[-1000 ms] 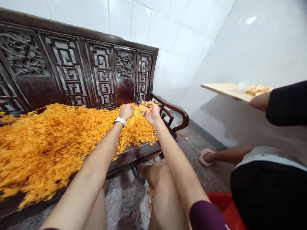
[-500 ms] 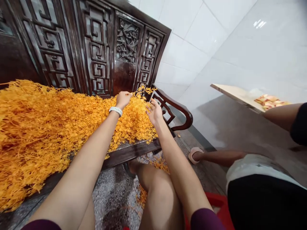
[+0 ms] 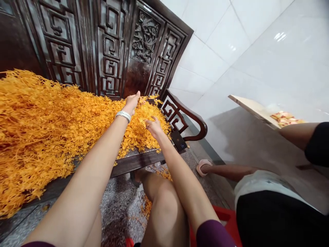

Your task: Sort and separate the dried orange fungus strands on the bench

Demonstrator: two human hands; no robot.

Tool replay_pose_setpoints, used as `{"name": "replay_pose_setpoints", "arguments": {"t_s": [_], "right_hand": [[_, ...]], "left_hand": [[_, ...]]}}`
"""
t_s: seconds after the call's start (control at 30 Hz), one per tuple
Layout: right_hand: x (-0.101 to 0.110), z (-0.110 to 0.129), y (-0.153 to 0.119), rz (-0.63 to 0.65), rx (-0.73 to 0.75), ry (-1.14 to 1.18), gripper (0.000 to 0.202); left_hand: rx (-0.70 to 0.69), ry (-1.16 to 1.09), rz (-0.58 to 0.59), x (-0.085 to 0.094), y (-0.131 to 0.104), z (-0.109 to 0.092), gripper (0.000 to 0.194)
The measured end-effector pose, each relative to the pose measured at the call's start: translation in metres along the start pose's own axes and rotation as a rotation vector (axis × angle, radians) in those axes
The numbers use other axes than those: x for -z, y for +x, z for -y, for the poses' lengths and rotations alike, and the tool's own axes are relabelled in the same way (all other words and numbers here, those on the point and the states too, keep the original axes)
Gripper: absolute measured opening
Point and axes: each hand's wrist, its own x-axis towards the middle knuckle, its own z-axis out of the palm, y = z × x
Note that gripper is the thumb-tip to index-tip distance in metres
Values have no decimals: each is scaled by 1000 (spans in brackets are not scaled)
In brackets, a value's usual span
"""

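A long heap of frilly, branching orange strands [image 3: 84,120] lies along a dark wooden bench seat [image 3: 140,161]. My left hand [image 3: 131,103], with a pale watch [image 3: 123,115] on the wrist, is above the heap's right part. It is closed round the near end of a thin orange sprig [image 3: 153,98], whose tip reaches toward the armrest; its fingertips are partly hidden. My right hand [image 3: 154,127] is lower and to the right, just over the heap. Its fingers are bent but apart, close to loose orange strands, and no firm grip shows.
The bench has a carved back [image 3: 145,37] and a curved armrest [image 3: 192,120]. A dark phone [image 3: 179,140] lies by the armrest. At right, another person's leg [image 3: 231,171] and arm [image 3: 298,132] are near a wooden board [image 3: 253,108]. A red stool [image 3: 226,216] is below.
My right hand has dropped down and left onto the heap. My left hand has turned, thumb upward, and the sprig sits lower. The phone has come into view as the camera shifted.
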Motion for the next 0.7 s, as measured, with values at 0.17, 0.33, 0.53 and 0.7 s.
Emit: {"name": "replay_pose_setpoints", "arguments": {"t_s": [0.17,0.33,0.53,0.7], "right_hand": [[-12,-1,-6,56,-6,50,35],[-20,1,-12,51,50,74,23],[-19,4,-14,2,85,127,23],[-15,5,-10,-98,123,110,17]], "left_hand": [[145,-258,131,5,-3,-16,33],[75,-304,208,12,-6,-32,32],[14,89,242,7,-14,-28,50],[-24,254,250,3,-17,-20,44]]}}
